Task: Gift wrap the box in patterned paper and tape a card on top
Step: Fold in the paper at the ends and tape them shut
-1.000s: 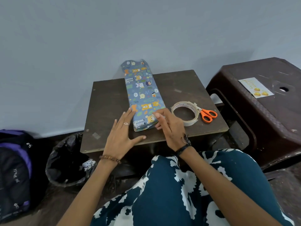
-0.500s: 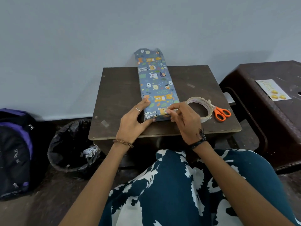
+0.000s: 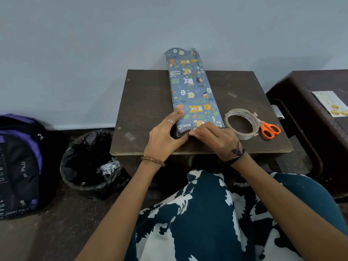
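Dark wooden table (image 3: 150,102) at centre, bits of old tape stuck on its top. Black bin w/ black liner (image 3: 88,159) on floor at 9 o'clock of table, crumpled paper scraps inside. Black & purple backpack (image 3: 18,166) further out at 9 o'clock, just beside bin. Dark brown plastic stool (image 3: 301,117) at 3 o'clock of table, close to it. Pale blue-grey wall (image 3: 94,44) behind at 12 o'clock.
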Action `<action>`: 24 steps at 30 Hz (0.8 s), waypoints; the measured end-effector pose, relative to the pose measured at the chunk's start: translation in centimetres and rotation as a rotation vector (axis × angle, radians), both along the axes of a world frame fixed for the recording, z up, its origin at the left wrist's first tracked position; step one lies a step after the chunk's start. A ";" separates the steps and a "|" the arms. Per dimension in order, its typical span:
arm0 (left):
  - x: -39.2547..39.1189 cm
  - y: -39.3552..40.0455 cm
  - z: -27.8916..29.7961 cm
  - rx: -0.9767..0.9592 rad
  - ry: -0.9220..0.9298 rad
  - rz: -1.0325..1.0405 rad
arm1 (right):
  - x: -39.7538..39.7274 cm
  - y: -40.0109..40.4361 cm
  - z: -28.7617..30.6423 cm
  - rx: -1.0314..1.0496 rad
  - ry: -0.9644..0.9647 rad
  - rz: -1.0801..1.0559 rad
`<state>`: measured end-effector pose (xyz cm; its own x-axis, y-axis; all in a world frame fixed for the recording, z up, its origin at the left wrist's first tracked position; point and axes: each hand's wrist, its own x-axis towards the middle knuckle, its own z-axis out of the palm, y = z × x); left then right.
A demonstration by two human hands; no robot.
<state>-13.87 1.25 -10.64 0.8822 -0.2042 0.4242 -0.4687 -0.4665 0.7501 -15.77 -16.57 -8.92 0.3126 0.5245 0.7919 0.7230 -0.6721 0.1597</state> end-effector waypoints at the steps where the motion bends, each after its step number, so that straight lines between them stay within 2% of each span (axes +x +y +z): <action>1: 0.0 0.0 0.0 0.000 -0.007 -0.001 | 0.1 -0.1 0.1 -0.028 -0.008 0.015; 9: 0.1 0.0 -0.2 -0.015 0.002 -0.003 | 0.6 -0.9 0.5 -0.167 -0.065 0.023; 24: 0.1 0.0 -0.3 -0.020 0.005 -0.002 | 0.9 -0.3 1.5 -0.176 -0.048 0.031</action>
<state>-13.78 1.25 -10.92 0.8841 -0.1974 0.4236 -0.4655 -0.4510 0.7615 -14.84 -16.82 -7.43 0.2586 0.6648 0.7009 0.7314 -0.6087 0.3074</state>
